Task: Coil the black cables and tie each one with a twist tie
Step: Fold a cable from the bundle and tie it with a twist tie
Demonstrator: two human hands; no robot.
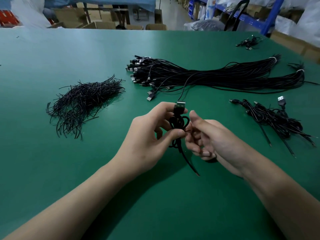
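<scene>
The person's 2 bare forearms reach in over the green table (52,161) and meet near its middle, where the coiled cable (178,122) is held just above the surface. The left hand (155,132) grips it: fingers curl round the small black loops and the thumb pinches them at the waist, with the USB plug (180,106) sticking up above the fingers. The cable's free tail (188,163) hangs down from the coil toward the table, ending in a bare reddish tip. The right hand (213,139) is just beside the coil, thumb raised and fingers curled in toward it. Those fingers hide the contact, so I cannot tell whether it pinches anything. To the left, well apart from the hands, lies a loose heap of black twist ties (83,103). Beyond the hands a long bundle of uncoiled cables (216,75) stretches across the table, plugs fanned at its left end and 2 pale bands near its right end; 1 strand trails out of it toward the hands and is lost behind the plug. To the right sits a tangled pile of cables (273,118), and a smaller cluster (249,42) lies near the far right corner. Past the table edge stand cardboard boxes (103,25) and blue shelving (251,19).
</scene>
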